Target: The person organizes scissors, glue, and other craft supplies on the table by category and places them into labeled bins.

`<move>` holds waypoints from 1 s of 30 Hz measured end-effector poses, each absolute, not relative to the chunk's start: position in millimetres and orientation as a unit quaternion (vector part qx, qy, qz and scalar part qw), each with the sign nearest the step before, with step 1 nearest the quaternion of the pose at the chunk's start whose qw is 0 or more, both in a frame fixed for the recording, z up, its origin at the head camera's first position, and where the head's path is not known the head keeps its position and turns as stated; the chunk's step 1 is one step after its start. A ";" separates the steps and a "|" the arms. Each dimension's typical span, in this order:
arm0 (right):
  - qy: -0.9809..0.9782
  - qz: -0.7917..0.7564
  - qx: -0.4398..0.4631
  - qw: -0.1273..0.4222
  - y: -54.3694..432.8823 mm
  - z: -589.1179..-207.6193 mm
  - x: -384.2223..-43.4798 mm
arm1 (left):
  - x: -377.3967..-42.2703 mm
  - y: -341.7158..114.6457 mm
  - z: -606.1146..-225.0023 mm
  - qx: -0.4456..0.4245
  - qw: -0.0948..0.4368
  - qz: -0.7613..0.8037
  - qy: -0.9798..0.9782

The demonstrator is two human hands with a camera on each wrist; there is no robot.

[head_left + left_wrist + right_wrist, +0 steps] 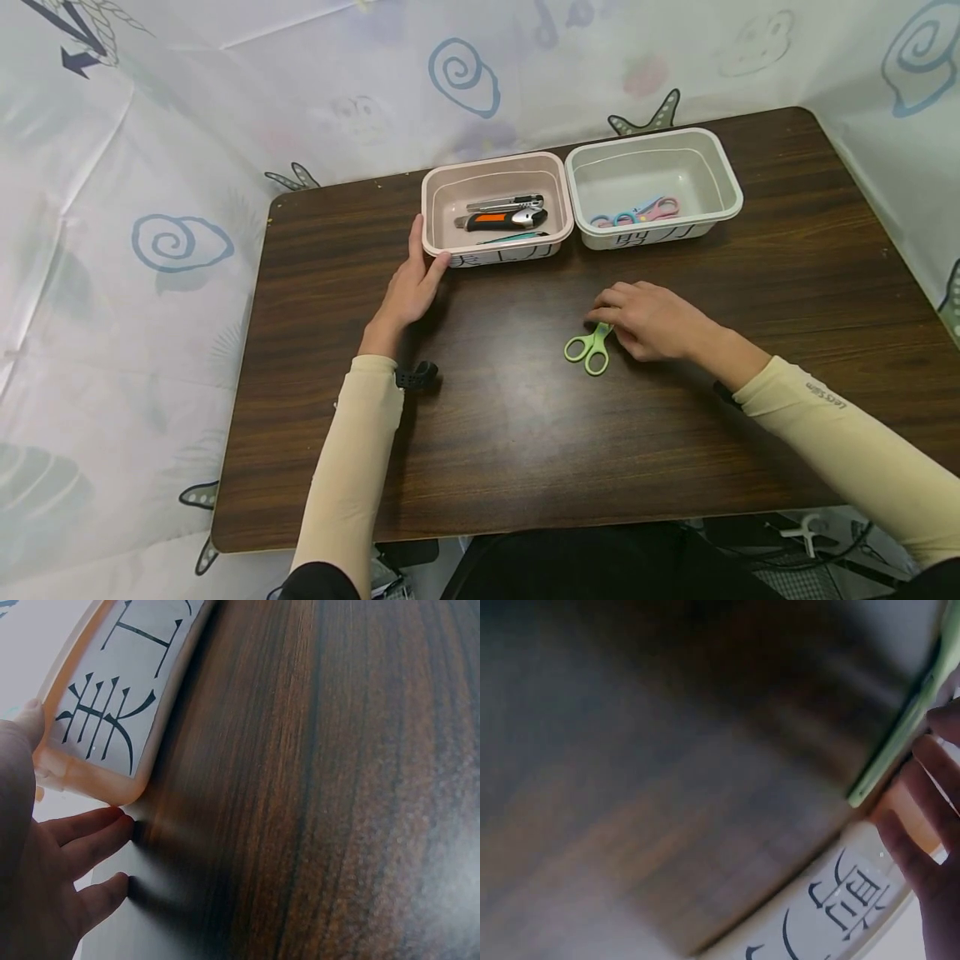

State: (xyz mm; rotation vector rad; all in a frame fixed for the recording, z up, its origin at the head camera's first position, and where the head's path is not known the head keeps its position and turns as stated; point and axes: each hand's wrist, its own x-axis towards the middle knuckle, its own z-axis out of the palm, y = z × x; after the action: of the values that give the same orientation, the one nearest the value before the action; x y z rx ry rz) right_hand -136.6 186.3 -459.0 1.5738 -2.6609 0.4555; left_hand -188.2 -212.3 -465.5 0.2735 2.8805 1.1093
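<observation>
My left hand (408,287) rests at the left end of a pinkish bin (450,196), thumb at its front rim and fingers fairly straight along the outside. Inside lie a black-and-orange utility knife (491,221), a slim silver-and-black one (506,203) and a partly hidden teal tool (517,238). At the middle of the table, my right hand (652,321) pinches green scissors (601,333) by the blade part, handles toward me. Thumb and fingertips meet the scissors (896,746) in the right wrist view. Fingers cover the blades in the head view.
Right of the pinkish bin, nearly touching it, stands a grey-white bin (637,171) holding blue and pink scissors (656,208). Both bins have labels with black characters on the front. A brown wooden table (495,433) carries everything; patterned cloth (300,100) hangs behind it.
</observation>
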 end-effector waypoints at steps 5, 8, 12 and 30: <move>-0.858 0.140 0.493 -0.012 183.9 -462.9 -132.6 | -188.4 -212.6 -466.0 0.089 0.019 0.355 0.930; -0.863 0.128 0.488 -0.020 181.9 -463.8 -131.2 | -188.3 -212.5 -466.2 0.090 0.019 0.357 0.930; -0.869 0.113 0.481 -0.024 179.7 -463.6 -129.6 | -188.4 -212.3 -466.1 0.092 0.018 0.359 0.929; -0.879 0.115 0.461 -0.034 177.7 -460.1 -125.8 | -189.1 -213.1 -466.8 0.094 0.017 0.353 0.931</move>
State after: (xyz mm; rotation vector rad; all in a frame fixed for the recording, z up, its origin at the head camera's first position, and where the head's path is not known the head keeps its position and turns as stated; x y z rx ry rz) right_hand -125.8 177.7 -460.1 1.4791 -2.8234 0.3684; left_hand -189.1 -213.1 -466.8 0.2912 2.8932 1.0970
